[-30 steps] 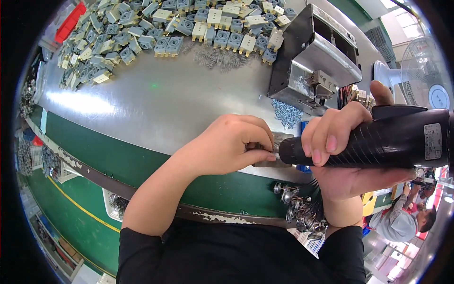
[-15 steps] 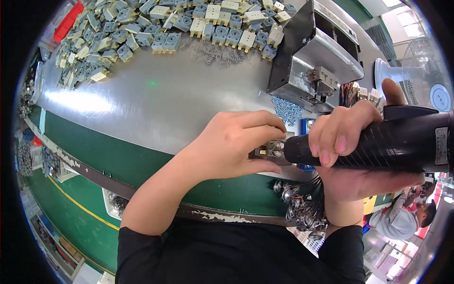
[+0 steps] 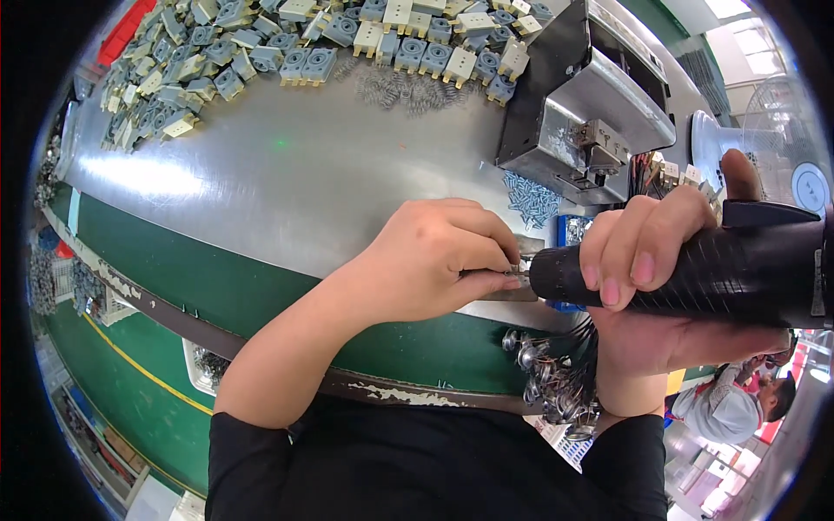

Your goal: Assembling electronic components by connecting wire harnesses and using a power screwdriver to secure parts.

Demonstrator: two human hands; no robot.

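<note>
My right hand (image 3: 645, 252) is wrapped around a black electric screwdriver (image 3: 738, 273), held nearly level with its nose pointing left. Thumb and fingertips of my left hand (image 3: 439, 259) are pinched together just left of that nose, on a small part I cannot make out. A metal piece (image 3: 511, 296) shows under the left fingertips, at the table's front edge. The screwdriver's bit and the spot it meets are hidden. A heap of small bluish screws (image 3: 532, 201) lies just beyond the left fingertips, and a blue tray (image 3: 573, 229) sits partly behind the screwdriver.
Grey and cream switch-like blocks (image 3: 261, 52) are heaped along the far left, with loose springs (image 3: 408, 91) beside them. A metal housing (image 3: 599, 104) stands at the far right. Wired round metal parts (image 3: 547, 373) hang over the front edge. Another person (image 3: 730, 404) is at the right.
My left thumb and fingers have closed from a spread grip into a pinch, covering the metal part with a brass-coloured tab. The screwdriver has shifted slightly right.
</note>
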